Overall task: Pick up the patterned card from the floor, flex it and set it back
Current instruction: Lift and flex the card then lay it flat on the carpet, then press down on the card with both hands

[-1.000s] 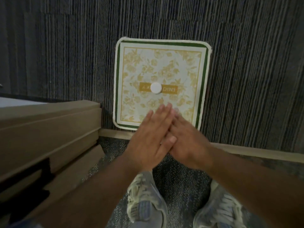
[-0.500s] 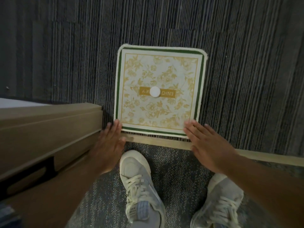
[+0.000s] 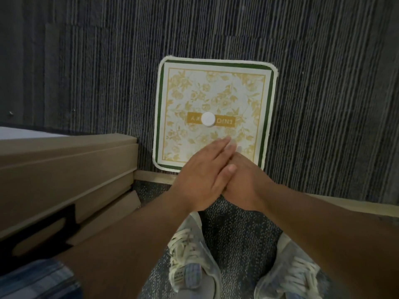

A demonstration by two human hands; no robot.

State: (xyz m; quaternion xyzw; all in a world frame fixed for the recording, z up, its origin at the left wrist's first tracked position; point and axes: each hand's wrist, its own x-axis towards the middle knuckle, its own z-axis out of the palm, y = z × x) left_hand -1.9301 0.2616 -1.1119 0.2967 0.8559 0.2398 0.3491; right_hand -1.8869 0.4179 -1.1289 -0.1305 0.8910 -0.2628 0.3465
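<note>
The patterned card [image 3: 216,93] is a white square with a green border, a yellow flower print and a white round disc [image 3: 208,119] at its centre. It lies flat on the dark striped carpet. My left hand [image 3: 200,180] and my right hand [image 3: 248,184] are pressed together palm to palm, fingers straight, over the card's near edge. The left hand lies on top and hides most of the right hand's fingers. Neither hand holds anything. The card's near edge is partly hidden behind my hands.
Stacked brown cardboard boxes [image 3: 64,169] stand close to the left of the card. A pale wooden strip [image 3: 151,175] runs across the floor at the card's near edge. My two light sneakers [image 3: 190,266] [image 3: 291,277] stand on speckled carpet below.
Half a second ago my hands were apart at the card's two near corners. They have come together over the middle of its near edge. The card has stayed flat.
</note>
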